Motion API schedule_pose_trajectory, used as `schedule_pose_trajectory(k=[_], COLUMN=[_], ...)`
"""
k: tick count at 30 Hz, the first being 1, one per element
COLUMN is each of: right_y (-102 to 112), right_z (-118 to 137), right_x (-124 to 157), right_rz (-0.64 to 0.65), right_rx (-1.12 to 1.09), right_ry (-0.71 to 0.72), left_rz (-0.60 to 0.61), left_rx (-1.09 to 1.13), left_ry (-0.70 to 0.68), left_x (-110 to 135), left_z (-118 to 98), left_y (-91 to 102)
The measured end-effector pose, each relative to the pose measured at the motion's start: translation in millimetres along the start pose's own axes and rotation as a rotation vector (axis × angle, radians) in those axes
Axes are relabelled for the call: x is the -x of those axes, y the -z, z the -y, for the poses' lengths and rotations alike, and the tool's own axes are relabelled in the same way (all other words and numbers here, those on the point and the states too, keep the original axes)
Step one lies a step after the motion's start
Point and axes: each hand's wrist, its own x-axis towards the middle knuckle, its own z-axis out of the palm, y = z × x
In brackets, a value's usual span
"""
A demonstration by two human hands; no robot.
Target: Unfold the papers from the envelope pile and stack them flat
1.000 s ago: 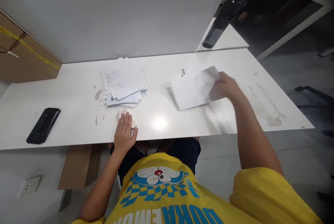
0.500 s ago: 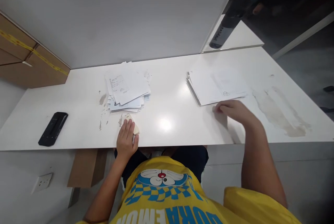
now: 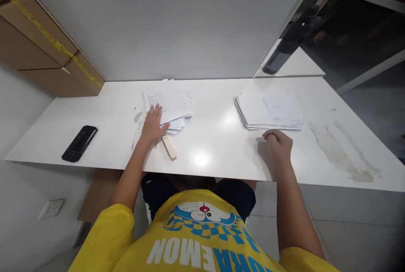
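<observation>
My left hand [image 3: 152, 125] lies flat on the front left part of a loose stack of papers [image 3: 176, 105], with its fingers spread. Just in front of that stack is a narrow cream-coloured oblong object [image 3: 170, 148] whose kind I cannot make out; no hand is on it. My right hand [image 3: 279, 145] is closed, its fingers curled in, close to the front edge of a neater stack of white papers [image 3: 265, 110]. Whether anything sits inside those fingers is hidden.
A black oblong case-like object [image 3: 79, 143] rests at the left of the white table [image 3: 215, 153]. Cardboard boxes [image 3: 47, 37] with yellow tape stand at the back left, against a grey panel [image 3: 171, 23]. A brownish stain [image 3: 340, 147] marks the right side.
My left hand has left the cream-coloured object and moved forward onto the left paper stack. My right hand stays closed near the right stack, turned slightly. The view has shifted.
</observation>
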Motion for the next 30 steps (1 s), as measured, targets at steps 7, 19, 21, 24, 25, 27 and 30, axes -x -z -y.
schedule_pose_trajectory(k=[7,19,21,24,25,27,30], right_y=[-55.0,-109.3,-87.2,-41.5,-26.9,-4.5,8.9], right_z=[70.2,66.2,45.4,28.8,28.1,31.4,35.5], right_x=[78.4,136.4,125.8,102.6,95.2,83.4,75.3], right_rz=[0.31,0.272,0.289,0.37,0.398,0.404,0.3], right_rx=[-0.541,-0.952,-0.789,-0.49,-0.413,-0.321,-0.29], right_ry=[-0.255,-0.486,-0.424,-0.31,-0.276,-0.219,-0.19], left_rz=[-0.006,0.067,0.075,-0.027,-0.075,-0.141,-0.131], left_rx=[0.008,0.066,0.163,0.342,0.411,0.568,0.843], left_ry=[-0.273,-0.711,-0.638,-0.376,-0.268,-0.08,0.118], left_x=[6.6,87.7,102.3,115.9,116.6,111.5,91.4], left_z=[-22.8,-145.6,-149.0,-151.7,-153.7,-160.4,-173.5], left_y=[0.3,46.4,45.7,32.6,25.7,10.8,-9.9])
